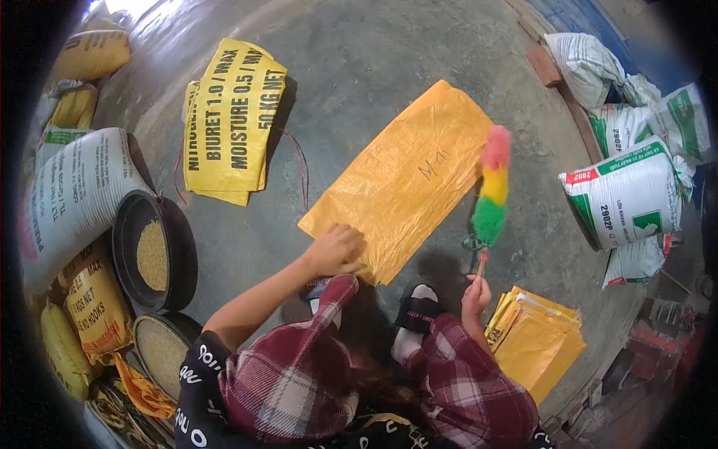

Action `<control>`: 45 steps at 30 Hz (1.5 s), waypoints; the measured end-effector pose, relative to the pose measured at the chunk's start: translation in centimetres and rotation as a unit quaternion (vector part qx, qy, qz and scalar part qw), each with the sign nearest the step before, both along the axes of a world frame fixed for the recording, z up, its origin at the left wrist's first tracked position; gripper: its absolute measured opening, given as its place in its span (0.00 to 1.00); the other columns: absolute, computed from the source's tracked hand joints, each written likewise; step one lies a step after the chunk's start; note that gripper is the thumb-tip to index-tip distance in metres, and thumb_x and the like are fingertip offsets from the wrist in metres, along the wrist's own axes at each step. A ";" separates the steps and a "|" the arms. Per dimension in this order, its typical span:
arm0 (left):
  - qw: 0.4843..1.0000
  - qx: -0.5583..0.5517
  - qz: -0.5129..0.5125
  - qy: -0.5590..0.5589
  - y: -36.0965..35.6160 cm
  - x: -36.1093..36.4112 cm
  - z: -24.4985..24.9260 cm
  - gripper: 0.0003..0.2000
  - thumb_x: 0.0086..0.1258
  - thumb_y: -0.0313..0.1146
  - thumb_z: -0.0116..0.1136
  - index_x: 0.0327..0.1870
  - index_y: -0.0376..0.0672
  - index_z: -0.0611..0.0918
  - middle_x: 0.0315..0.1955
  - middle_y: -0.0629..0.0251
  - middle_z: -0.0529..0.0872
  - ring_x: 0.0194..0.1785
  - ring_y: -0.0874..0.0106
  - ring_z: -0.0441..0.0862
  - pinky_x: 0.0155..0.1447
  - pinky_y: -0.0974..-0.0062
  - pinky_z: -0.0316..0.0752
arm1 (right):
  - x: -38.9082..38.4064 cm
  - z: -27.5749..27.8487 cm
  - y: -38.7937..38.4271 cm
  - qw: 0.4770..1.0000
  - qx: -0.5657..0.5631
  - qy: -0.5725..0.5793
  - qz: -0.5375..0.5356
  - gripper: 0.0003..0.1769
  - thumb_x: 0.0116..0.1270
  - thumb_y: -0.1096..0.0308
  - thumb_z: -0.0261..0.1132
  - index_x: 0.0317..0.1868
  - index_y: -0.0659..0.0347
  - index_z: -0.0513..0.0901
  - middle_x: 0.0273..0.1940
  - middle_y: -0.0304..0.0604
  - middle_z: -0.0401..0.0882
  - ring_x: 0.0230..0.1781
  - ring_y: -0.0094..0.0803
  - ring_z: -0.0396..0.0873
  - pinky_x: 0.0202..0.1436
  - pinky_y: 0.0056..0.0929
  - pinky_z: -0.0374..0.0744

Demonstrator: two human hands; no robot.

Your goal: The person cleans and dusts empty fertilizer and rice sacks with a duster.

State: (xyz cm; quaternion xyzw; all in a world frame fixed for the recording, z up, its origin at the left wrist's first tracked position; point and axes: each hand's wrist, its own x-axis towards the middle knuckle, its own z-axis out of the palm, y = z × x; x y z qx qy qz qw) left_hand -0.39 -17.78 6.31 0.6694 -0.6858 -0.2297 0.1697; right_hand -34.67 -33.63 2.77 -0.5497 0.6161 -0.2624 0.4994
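A flat yellow-orange woven sack (404, 161) lies slantwise on the floor in front of me, with "Mai" handwritten on it. My left hand (336, 249) is closed at the sack's near edge, its fingers curled against the material. In my right hand (476, 295), wrapped round the thin handle, is a feather duster (491, 187) with pink, yellow and green bands. The duster's head stands just beside the right edge of the sack. Close to my right forearm, a stack of folded yellow-orange sacks (540, 344) rests on the floor.
Folded yellow printed sacks (232, 127) lie at the upper left with a reddish string. Black basins of grain (166, 254) and a full white sack (82, 198) line the left side. Filled white-and-green bags (624, 198) and a brick (544, 66) are on the right.
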 end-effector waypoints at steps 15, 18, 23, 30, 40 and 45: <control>0.982 0.039 0.037 -0.180 0.0 -8.7 -5.1 0.29 0.52 0.42 0.56 0.55 0.37 0.68 0.56 0.53 0.67 0.58 0.55 0.65 0.51 0.59 0.68 | -1.8 -0.1 2.3 0.999 0.036 0.009 -0.025 0.14 0.68 0.62 0.47 0.35 0.62 0.77 0.16 0.29 0.62 0.13 0.15 0.58 0.15 0.18 0.58; 0.988 0.002 0.067 -0.140 -0.3 -8.5 -6.4 0.25 0.51 0.43 0.58 0.50 0.40 0.72 0.53 0.58 0.70 0.55 0.60 0.68 0.51 0.65 0.69 | -1.3 0.3 2.7 0.997 0.070 -0.011 -0.044 0.14 0.68 0.63 0.48 0.34 0.62 0.77 0.17 0.29 0.62 0.14 0.15 0.59 0.16 0.18 0.57; 0.988 -0.026 0.008 -0.152 -1.7 -6.8 -6.8 0.17 0.54 0.39 0.54 0.44 0.43 0.75 0.49 0.63 0.73 0.52 0.65 0.69 0.47 0.69 0.69 | -0.9 0.8 2.5 0.995 0.074 -0.005 -0.061 0.15 0.68 0.64 0.48 0.34 0.63 0.78 0.17 0.29 0.62 0.14 0.15 0.59 0.16 0.18 0.56; 0.947 -0.167 -0.054 -0.270 -2.8 -8.0 -8.1 0.15 0.57 0.36 0.50 0.42 0.38 0.77 0.47 0.59 0.75 0.51 0.63 0.71 0.46 0.69 0.69 | -1.3 0.6 2.7 0.997 0.062 0.027 -0.043 0.14 0.68 0.64 0.48 0.34 0.63 0.79 0.16 0.29 0.62 0.14 0.16 0.59 0.17 0.20 0.57; 0.997 0.045 0.056 0.013 -7.1 -6.6 -5.2 0.08 0.56 0.31 0.53 0.35 0.39 0.77 0.32 0.56 0.81 0.34 0.61 0.79 0.35 0.70 0.73 | -1.2 1.2 2.7 0.995 0.069 0.012 -0.072 0.16 0.68 0.64 0.47 0.33 0.64 0.78 0.17 0.30 0.63 0.16 0.16 0.59 0.19 0.20 0.58; 0.846 -0.266 0.409 0.216 -11.5 -0.4 3.6 0.06 0.65 0.28 0.48 0.30 0.35 0.74 0.18 0.64 0.76 0.21 0.71 0.70 0.28 0.76 0.67 | -2.6 0.5 1.6 0.993 -0.105 0.022 -0.048 0.16 0.69 0.64 0.46 0.32 0.65 0.76 0.16 0.30 0.61 0.16 0.17 0.59 0.19 0.20 0.58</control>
